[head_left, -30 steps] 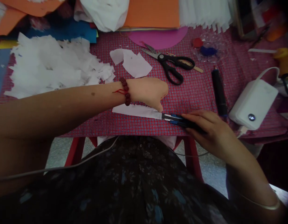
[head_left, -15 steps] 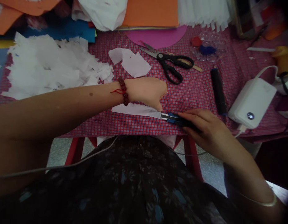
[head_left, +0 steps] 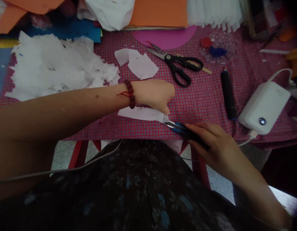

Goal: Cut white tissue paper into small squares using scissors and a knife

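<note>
My left hand (head_left: pixel 155 94), with a red bead bracelet at the wrist, presses down on a folded strip of white paper (head_left: pixel 139 113) near the table's front edge; its fingers are curled under. My right hand (head_left: pixel 211 142) grips a blue and black utility knife (head_left: pixel 178 126), whose blade tip touches the right end of the paper strip, just below my left fingertips.
Black-handled scissors (head_left: pixel 179 65) lie behind the hands beside loose white scraps (head_left: pixel 139 62). A large heap of white paper pieces (head_left: pixel 54 65) fills the left. A black pen-like stick (head_left: pixel 229 93) and a white power bank (head_left: pixel 264 106) lie at the right. Orange and pink sheets sit at the back.
My right hand has drawn the knife slightly toward me and to the right, off the paper's end. My left hand stays put on the strip.
</note>
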Tool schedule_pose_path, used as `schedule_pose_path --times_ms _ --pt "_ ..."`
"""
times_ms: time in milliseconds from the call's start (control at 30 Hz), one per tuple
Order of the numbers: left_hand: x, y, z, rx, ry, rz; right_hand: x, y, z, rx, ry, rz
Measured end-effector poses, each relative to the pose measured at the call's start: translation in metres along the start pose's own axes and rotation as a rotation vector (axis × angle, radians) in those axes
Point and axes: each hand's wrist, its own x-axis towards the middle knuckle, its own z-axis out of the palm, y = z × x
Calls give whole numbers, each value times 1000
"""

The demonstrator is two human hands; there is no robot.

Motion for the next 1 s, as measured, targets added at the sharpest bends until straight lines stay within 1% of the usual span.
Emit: schedule_pose_path --times_ms 133,233,367,500,567,700,767,900,1000 --pt "1 -3 2 -7 9 5 -14 -14 6 -7 4 65" --pt "0 -3 2 -36 20 -8 -21 -21 12 -25 29 79" --pt "1 -3 3 -60 9 -8 -31 -23 13 -41 40 77" --pt "3 -4 2 -64 22 -16 -40 -21 8 -65 50 89" --pt "0 -6 0 -107 14 -11 -43 -19 5 -71 65 103" --pt "-20 -14 1 -281 -26 8 -44 -16 1 -47 66 124" --pt "-35 -18 8 -317 -6 10 -42 -15 1 -43 73 127" --pt "-63 -20 27 -278 31 -92 -39 -11 2 -40 98 116" --pt "-74 -16 38 -237 62 -134 -37 -8 3 -42 99 98"
